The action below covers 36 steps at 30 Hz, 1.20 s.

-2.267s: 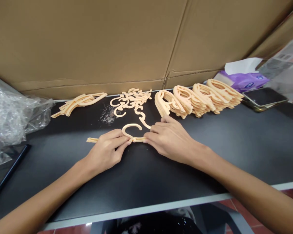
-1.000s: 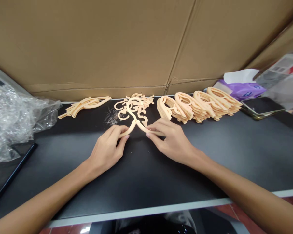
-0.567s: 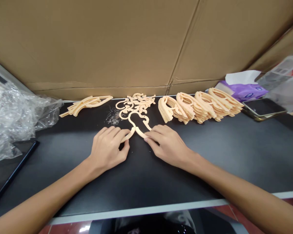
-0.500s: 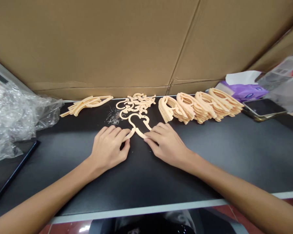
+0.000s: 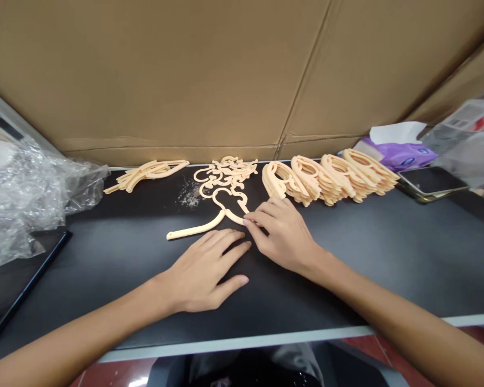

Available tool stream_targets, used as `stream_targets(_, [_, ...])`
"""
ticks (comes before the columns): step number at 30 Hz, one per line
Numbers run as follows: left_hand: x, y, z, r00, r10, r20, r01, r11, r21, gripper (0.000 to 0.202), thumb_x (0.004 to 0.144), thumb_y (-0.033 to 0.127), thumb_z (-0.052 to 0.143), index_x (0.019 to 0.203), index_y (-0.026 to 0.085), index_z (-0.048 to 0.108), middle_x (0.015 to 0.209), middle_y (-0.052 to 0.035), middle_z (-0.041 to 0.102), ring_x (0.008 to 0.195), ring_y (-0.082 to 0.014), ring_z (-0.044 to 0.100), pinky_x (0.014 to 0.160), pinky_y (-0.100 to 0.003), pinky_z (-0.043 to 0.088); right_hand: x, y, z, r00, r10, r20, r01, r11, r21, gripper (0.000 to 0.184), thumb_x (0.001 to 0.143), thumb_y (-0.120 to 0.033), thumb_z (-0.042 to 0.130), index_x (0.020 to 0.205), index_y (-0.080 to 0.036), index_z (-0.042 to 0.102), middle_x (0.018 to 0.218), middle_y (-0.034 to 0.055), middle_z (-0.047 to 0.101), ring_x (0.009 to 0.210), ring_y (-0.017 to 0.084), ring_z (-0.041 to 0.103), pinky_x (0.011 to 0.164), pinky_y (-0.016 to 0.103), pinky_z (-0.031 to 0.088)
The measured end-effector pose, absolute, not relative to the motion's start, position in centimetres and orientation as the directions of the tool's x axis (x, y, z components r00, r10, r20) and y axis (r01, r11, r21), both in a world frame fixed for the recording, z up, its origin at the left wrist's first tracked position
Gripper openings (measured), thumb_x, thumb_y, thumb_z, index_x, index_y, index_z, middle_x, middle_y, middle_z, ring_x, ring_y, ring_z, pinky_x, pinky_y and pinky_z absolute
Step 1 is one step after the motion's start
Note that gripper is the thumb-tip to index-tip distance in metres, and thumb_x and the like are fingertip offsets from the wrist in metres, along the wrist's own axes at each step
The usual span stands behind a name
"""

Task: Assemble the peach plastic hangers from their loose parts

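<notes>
A peach plastic hanger lies flat on the black table, its hook pointing away from me. My right hand pinches the hanger's right arm between thumb and fingers. My left hand rests flat on the table just in front of the hanger's left arm, fingers stretched out and holding nothing. Behind the hanger lies a tangle of loose peach hook pieces.
A row of stacked peach hangers stands at the back right, a small pile of straight hanger arms at the back left. Cardboard wall behind. Clear plastic bag on the left; phone and purple tissue pack on the right.
My left hand has let go of the hanger's left arm and drawn back toward me, opening flat on the table. The hanger's left arm now lies uncovered. My right hand keeps its pinch.
</notes>
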<state>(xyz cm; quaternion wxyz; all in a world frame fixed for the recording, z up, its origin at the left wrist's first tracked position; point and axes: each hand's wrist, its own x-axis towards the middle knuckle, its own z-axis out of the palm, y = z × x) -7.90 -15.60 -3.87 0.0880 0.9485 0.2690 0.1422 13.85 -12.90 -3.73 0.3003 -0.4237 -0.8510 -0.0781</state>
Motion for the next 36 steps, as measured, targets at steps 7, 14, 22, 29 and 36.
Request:
stream_targets(7, [-7.9, -15.5, -3.8, 0.813, 0.567, 0.135, 0.524, -0.812, 0.257, 0.061, 0.101, 0.051, 0.047, 0.145, 0.009, 0.046, 0.151, -0.0190, 0.048, 0.142, -0.0336, 0.042, 0.118, -0.052, 0.037, 13.9, -15.8, -3.3, -0.537, 0.559, 0.632, 0.645, 0.755, -0.121, 0.016, 0.093, -0.012, 0.057, 0.091, -0.012, 0.073, 0.089, 0.0098, 0.074, 0.086, 0.022, 0.064, 0.077, 0.038, 0.052])
stream_targets(14, [-8.0, -15.5, -4.0, 0.823, 0.560, 0.097, 0.531, -0.818, 0.219, 0.065, 0.102, 0.052, 0.043, 0.149, 0.007, 0.043, 0.156, -0.0203, 0.043, 0.146, -0.0351, 0.038, 0.120, -0.054, 0.033, 16.8, -20.6, -4.5, -0.648, 0.588, 0.485, 0.597, 0.787, -0.156, 0.030, 0.094, -0.022, 0.060, 0.120, -0.008, 0.068, 0.127, 0.0197, 0.069, 0.123, 0.034, 0.060, 0.095, 0.051, 0.058])
stream_targets(22, [-8.0, -15.4, -3.9, 0.831, 0.545, 0.112, 0.515, -0.829, 0.217, 0.063, 0.102, 0.051, 0.044, 0.148, 0.007, 0.045, 0.153, -0.0209, 0.046, 0.144, -0.0355, 0.040, 0.118, -0.056, 0.034, 16.8, -20.9, -4.4, -0.670, 0.628, 0.395, 0.631, 0.763, -0.141, 0.032, 0.097, -0.025, 0.054, 0.120, -0.009, 0.069, 0.128, 0.0216, 0.068, 0.121, 0.036, 0.063, 0.093, 0.053, 0.059])
stream_targets(29, [-7.9, -15.4, -3.9, 0.828, 0.551, 0.105, 0.521, -0.825, 0.218, 0.062, 0.102, 0.051, 0.044, 0.148, 0.008, 0.045, 0.154, -0.0216, 0.045, 0.144, -0.0362, 0.040, 0.118, -0.056, 0.035, 16.8, -20.9, -4.4, -0.661, 0.647, 0.381, 0.631, 0.753, -0.185, 0.032, 0.096, -0.024, 0.056, 0.120, -0.008, 0.069, 0.128, 0.0224, 0.067, 0.122, 0.037, 0.062, 0.094, 0.055, 0.058])
stream_targets(36, [-8.0, -15.3, -3.9, 0.822, 0.557, 0.119, 0.519, -0.818, 0.246, 0.061, 0.102, 0.051, 0.045, 0.146, 0.010, 0.046, 0.152, -0.0207, 0.048, 0.143, -0.0349, 0.042, 0.117, -0.056, 0.036, 16.7, -20.3, -4.4, -0.619, 0.622, 0.479, 0.600, 0.769, -0.222, 0.023, 0.094, -0.024, 0.061, 0.110, -0.011, 0.072, 0.114, 0.0170, 0.073, 0.114, 0.031, 0.065, 0.091, 0.049, 0.058])
